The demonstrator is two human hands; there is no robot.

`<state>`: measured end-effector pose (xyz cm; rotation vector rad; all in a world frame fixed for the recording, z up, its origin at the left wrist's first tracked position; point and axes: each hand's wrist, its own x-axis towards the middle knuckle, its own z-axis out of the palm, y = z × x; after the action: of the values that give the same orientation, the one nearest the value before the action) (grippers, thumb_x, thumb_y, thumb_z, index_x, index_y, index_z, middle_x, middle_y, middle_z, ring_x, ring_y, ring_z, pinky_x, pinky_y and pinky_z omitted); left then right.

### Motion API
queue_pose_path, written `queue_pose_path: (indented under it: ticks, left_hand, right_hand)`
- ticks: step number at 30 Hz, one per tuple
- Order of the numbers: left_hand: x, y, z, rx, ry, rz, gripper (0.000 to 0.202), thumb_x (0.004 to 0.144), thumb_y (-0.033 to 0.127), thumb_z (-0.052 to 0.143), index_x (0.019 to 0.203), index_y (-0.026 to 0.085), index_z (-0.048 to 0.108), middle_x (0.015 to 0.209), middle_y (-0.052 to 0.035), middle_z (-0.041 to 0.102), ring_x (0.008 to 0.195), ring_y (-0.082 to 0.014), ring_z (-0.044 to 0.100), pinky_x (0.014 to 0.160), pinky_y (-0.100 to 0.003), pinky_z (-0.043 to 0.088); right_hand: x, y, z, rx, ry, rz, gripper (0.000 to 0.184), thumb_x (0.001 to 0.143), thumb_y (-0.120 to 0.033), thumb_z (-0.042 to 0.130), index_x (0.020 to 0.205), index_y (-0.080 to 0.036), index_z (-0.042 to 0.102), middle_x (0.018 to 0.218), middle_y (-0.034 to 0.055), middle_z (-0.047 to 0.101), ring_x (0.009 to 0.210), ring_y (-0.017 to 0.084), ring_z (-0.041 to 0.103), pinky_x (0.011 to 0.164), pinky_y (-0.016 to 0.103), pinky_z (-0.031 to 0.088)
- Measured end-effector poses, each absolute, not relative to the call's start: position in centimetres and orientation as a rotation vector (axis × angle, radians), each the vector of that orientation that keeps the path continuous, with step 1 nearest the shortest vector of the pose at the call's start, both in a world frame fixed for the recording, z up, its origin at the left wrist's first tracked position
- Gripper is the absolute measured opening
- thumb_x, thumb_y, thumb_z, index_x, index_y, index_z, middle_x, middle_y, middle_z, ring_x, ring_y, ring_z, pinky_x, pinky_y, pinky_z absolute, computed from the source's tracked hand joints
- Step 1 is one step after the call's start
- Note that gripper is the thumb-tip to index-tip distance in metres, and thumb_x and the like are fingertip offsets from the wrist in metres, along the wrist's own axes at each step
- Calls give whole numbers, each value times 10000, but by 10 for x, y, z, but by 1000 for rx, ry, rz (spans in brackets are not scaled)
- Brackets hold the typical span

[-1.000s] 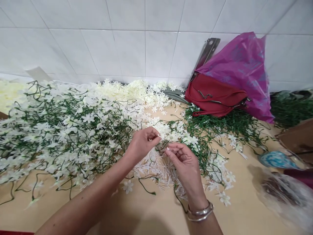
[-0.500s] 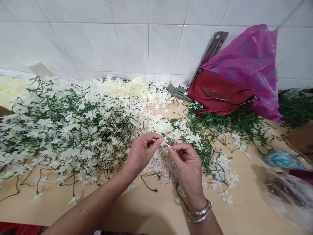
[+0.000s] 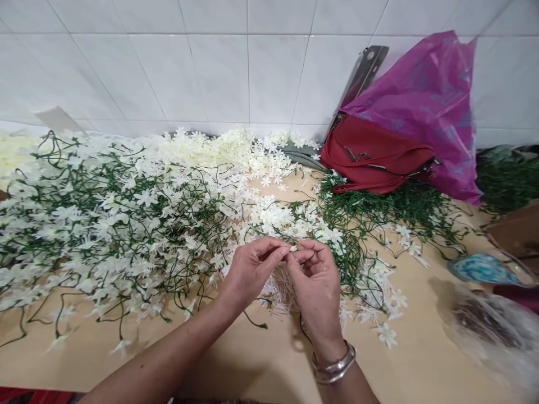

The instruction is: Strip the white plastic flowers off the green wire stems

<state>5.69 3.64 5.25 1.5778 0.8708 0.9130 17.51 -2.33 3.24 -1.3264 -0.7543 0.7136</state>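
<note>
My left hand (image 3: 255, 265) and my right hand (image 3: 316, 283) meet fingertip to fingertip over the middle of the table. Between them is a small white artificial flower (image 3: 293, 248), mostly covered by the fingers. Thumb and forefinger of the left hand are pinched on it. The right hand is pinched at the same spot; which part it grips is hidden. A dark green stem (image 3: 304, 331) hangs below my right hand. Under the hands lie thin white sticks (image 3: 280, 289) and loose white blossoms (image 3: 273, 216).
A large heap of white flowers on green stems (image 3: 147, 224) spreads to the left. Bare green stems (image 3: 353, 261) lie at right, near a red bag (image 3: 374, 151) and a purple plastic bag (image 3: 442, 112). A blue patterned item (image 3: 482, 268) and clear plastic bag (image 3: 497, 331) are far right.
Both hands have come closer together, and the fingertips now cover more of the white flower. The whole view has shifted slightly.
</note>
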Motion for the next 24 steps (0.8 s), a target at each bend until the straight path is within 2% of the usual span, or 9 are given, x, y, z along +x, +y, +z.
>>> queue_pose_path:
  ticks: [5, 9, 11, 15, 18, 24]
  left_hand:
    - [55, 35, 50, 1648, 876, 940, 151, 970, 280, 649, 947, 186, 765, 882, -18, 758, 805, -145, 672, 739, -229, 502]
    - [51, 34, 53, 1922, 866, 925, 148, 993, 231, 620, 1000, 197, 763, 865, 1, 758, 765, -124, 668, 713, -216, 479]
    - [48, 35, 54, 2008, 847, 913, 155, 1006, 219, 599, 1017, 191, 751, 872, 3, 757, 750, -117, 665, 702, -212, 470]
    - [43, 37, 54, 2077, 806, 881, 155, 1021, 238, 580, 1046, 190, 725, 900, -3, 758, 767, -120, 677, 713, -215, 482]
    - [39, 41, 57, 2063, 809, 844, 158, 1019, 273, 583, 1075, 203, 714, 935, -12, 770, 816, -137, 705, 732, -226, 511]
    - [47, 76, 72, 2174, 1027, 914, 245, 1040, 266, 516, 1209, 176, 670, 1173, -95, 764, 1029, -220, 730, 886, -337, 565]
  right_hand:
    - [178, -21, 32, -1290, -716, 793, 348, 822, -300, 768, 1098, -228, 570, 756, -42, 633, 667, 128, 572, 651, 251, 475]
    - [180, -20, 29, -1307, -755, 759, 346, 822, -259, 748, 1141, -215, 620, 754, -47, 603, 704, 135, 587, 729, 278, 502]
    - [182, -21, 28, -1337, -811, 760, 344, 846, -272, 730, 1176, -213, 656, 807, -23, 631, 760, 153, 611, 770, 303, 510]
    - [186, -23, 26, -1401, -983, 712, 149, 905, -303, 696, 1021, -220, 736, 944, 36, 708, 876, 195, 643, 824, 348, 501]
    - [187, -23, 28, -1409, -1062, 575, 61, 921, -274, 688, 934, -228, 725, 914, 24, 697, 861, 194, 631, 809, 347, 488]
    - [186, -21, 29, -1334, -1094, 483, 53, 910, -217, 700, 858, -229, 700, 1032, 46, 685, 1029, 214, 645, 950, 394, 481]
